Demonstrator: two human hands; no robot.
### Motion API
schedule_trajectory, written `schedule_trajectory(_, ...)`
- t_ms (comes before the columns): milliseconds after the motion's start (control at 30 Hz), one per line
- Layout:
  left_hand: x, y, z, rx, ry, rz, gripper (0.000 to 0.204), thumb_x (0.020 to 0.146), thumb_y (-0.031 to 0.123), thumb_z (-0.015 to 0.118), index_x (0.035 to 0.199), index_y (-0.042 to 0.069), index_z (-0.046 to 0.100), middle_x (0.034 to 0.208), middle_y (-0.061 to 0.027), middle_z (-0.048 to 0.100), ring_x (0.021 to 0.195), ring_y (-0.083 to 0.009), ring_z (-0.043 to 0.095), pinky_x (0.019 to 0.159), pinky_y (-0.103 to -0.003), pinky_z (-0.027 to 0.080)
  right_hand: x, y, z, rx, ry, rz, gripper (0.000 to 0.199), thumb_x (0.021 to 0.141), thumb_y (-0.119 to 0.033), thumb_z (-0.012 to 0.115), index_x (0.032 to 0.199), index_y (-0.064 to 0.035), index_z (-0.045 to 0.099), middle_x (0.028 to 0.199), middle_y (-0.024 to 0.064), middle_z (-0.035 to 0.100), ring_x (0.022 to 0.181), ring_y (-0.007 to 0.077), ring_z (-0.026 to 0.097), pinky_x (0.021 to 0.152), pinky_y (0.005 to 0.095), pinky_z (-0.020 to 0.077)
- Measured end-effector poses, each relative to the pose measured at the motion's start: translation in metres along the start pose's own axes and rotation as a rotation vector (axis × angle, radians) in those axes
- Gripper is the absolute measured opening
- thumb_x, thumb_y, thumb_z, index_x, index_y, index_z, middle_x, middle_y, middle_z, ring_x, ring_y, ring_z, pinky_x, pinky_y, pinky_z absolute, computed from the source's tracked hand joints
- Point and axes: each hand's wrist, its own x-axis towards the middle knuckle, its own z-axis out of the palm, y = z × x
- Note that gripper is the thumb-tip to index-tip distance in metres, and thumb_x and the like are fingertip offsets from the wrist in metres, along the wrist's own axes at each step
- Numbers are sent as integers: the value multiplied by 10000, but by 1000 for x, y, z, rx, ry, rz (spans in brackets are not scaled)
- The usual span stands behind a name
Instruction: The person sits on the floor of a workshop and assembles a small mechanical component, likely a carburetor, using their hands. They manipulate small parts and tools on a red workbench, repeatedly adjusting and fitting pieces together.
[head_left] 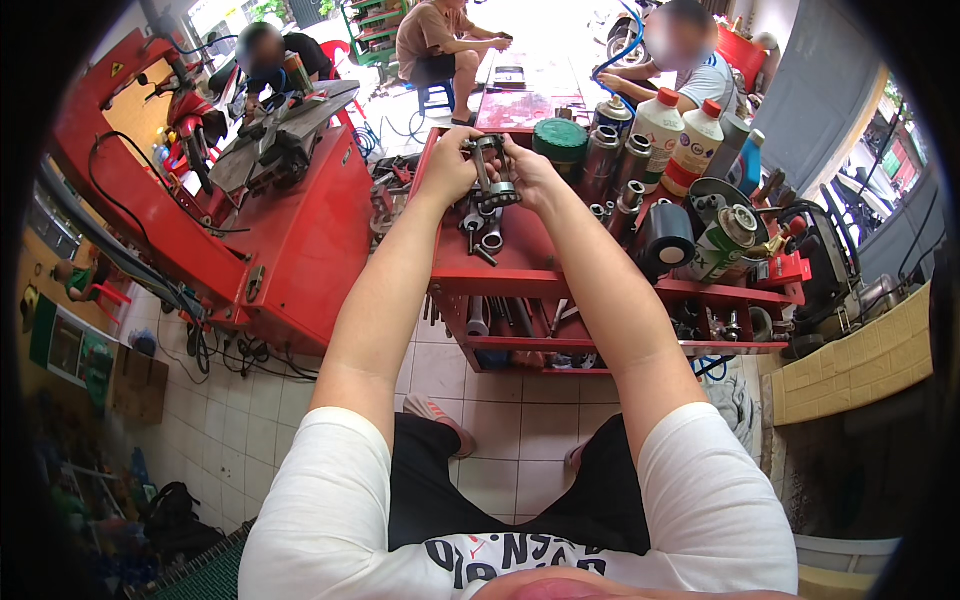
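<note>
While both arms reach forward: a metal part (492,170) is held above the red worktop (520,255).
Left hand (449,165): grip pinching the part's left side.
Right hand (531,172): grip pinching its right side.
Nearby: white bottles (675,135).

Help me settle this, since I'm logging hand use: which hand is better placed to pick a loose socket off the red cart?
Probably the left hand: the loose sockets lie just below it, while both hands grip the metal part.

The person wears a white short-sleeved cotton T-shirt (330,500) with dark printed lettering across the chest, and black shorts (470,480). Both forearms are bare, with no watch, glove or band on the left hand (447,170) or the right hand (530,172).
</note>
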Motion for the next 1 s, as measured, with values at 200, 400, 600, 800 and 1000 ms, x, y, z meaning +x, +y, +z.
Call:
schedule_trajectory(200,2,-15,-16,140,42,56,226,846,-37,717,1066,-14,668,888,-104,755,772,-161,755,658,-311,605,-11,-1,21,201,7,67,236,1074,-112,392,1139,59,542,970,127,596,819,225,632,745,405,646)
schedule_trajectory(400,5,-13,-9,197,-2,123,271,874,-81,640,1141,-38,624,919,-122,721,747,-185,740,642,-302,606,-1,3,6,92,59,-5,203,1082,-97,457,1155,59,564,994,138,629,846,218,668,701,362,661)
schedule_trajectory(600,2,-2,-3,72,9,42,229,841,-106,650,1068,-71,660,959,-122,719,776,-186,753,661,-315,633,0,5,3,83,73,-87,222,1072,-180,564,1109,34,607,973,133,663,786,215,671,671,353,656)
schedule_trajectory(800,3,-4,-2,79,46,93,260,848,-125,628,1096,-59,669,1055,-119,676,837,-190,753,676,-317,642,0,5,2,43,37,-139,198,1067,-184,580,1125,2,614,965,104,676,787,206,676,665,361,647)
schedule_trajectory(1000,0,-3,1,2,16,64,251,846,-126,639,1081,-48,680,1058,-112,641,843,-187,747,676,-318,646,-2,6,1,32,67,-124,183,1066,-199,584,1110,-29,633,965,74,674,760,195,666,693,370,649)
